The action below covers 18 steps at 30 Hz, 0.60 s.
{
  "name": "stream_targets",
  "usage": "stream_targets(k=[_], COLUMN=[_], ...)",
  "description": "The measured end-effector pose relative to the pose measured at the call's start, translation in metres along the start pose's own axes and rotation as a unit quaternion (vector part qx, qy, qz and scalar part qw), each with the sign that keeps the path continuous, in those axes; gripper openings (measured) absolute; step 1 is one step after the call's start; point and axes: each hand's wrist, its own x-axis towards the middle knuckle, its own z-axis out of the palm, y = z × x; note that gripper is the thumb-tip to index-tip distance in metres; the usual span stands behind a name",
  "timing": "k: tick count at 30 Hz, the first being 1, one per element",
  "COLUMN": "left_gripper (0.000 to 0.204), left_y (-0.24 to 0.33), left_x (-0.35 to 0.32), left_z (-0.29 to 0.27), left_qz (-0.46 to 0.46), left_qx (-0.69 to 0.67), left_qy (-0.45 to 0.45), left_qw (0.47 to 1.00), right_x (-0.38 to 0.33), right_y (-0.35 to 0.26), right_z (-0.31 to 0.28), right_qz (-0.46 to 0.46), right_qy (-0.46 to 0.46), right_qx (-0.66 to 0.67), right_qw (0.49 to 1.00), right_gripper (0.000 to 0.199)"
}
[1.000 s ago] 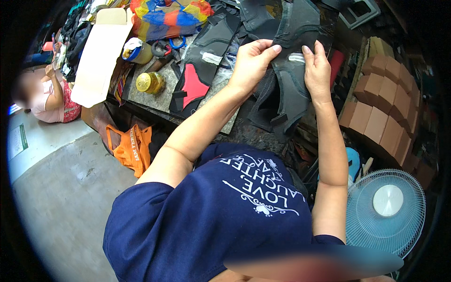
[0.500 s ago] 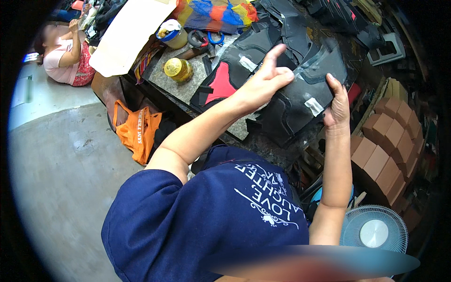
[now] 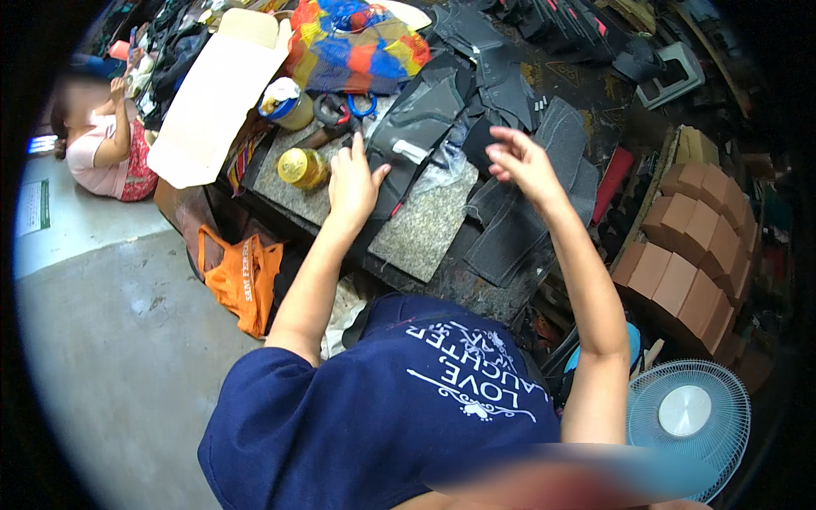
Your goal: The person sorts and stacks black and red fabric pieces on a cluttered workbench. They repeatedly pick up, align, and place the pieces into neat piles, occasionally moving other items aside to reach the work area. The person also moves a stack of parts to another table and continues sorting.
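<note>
Your hands are apart, both above the bench (image 3: pixel 491 296). Your left hand (image 3: pixel 355 185) is open, fingers extended away from you and thumb spread, at the left side of a stack of dark shaped pieces (image 3: pixel 425 106). Contact with the stack cannot be confirmed from this view. Your right hand (image 3: pixel 525 168) is raised, fingers loosely bent and parted, over dark grey fabric panels (image 3: pixel 531 225).

The stack lies between your hands, back from the bench's near edge, and bears a white tag (image 3: pixel 410 151). The panels overlap one another to its right and reach close to the near edge. Crumpled clear plastic (image 3: pixel 450 155) sits between stack and panels. A speckled stone slab (image 3: pixel 425 229) lies along the near edge.

Toward the left end of the bench, a yellow-lidded jar (image 3: pixel 303 168) stands upright on the stone surface. Behind it are a blue-rimmed tub (image 3: pixel 289 109) and looped tool handles (image 3: pixel 363 105), one blue, another black and red. A multicoloured mesh bag (image 3: pixel 353 51) is heaped farther back, and a cream board (image 3: pixel 223 98) extends beyond the left end.

Off the near edge, at the left, hangs an orange fabric item (image 3: pixel 246 285). Brown blocks (image 3: pixel 688 234) are stacked to your right, with a fan (image 3: pixel 687 412) nearer you. A co-worker (image 3: pixel 102 149) sits at far left.
</note>
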Motion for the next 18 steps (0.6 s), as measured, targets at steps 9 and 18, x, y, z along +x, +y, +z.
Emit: stream_targets(k=[9, 18], left_gripper=[0.070, 0.090], left_y=[0.096, 0.208], left_x=[0.047, 0.224], left_z=[-0.012, 0.052], left_qz=[0.320, 0.368], left_qx=[-0.086, 0.207], left_qy=[0.219, 0.002], left_qw=[0.918, 0.906], right_x=[-0.050, -0.054], right_y=[0.048, 0.059], right_z=[-0.040, -0.029], right_qz=[-0.173, -0.164], right_qy=[0.113, 0.141], right_qx=[-0.470, -0.470], right_qw=[0.858, 0.856], right_gripper=[0.033, 0.046])
